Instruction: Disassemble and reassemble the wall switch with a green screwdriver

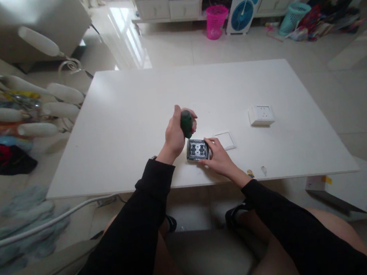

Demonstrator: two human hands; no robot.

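My left hand (175,132) is closed around the dark green handle of a screwdriver (187,124), held just above the table. Its shaft is mostly hidden below the handle. Right beneath sits a socket insert (197,149), a small rectangular piece with its dark inner side facing up. My right hand (218,154) grips this insert by its right side, thumb at the near edge and fingers at the far one. Partly behind the right hand lies a flat white square cover plate (226,140). A white boxed wall socket (261,115) stands farther right.
Two small items, a yellow figure sticker (250,173) and a pale one (264,170), are at the near edge of the white table (127,117). A lamp with white tubes (64,93) reaches beside the left edge. A white cable (50,223) runs at lower left.
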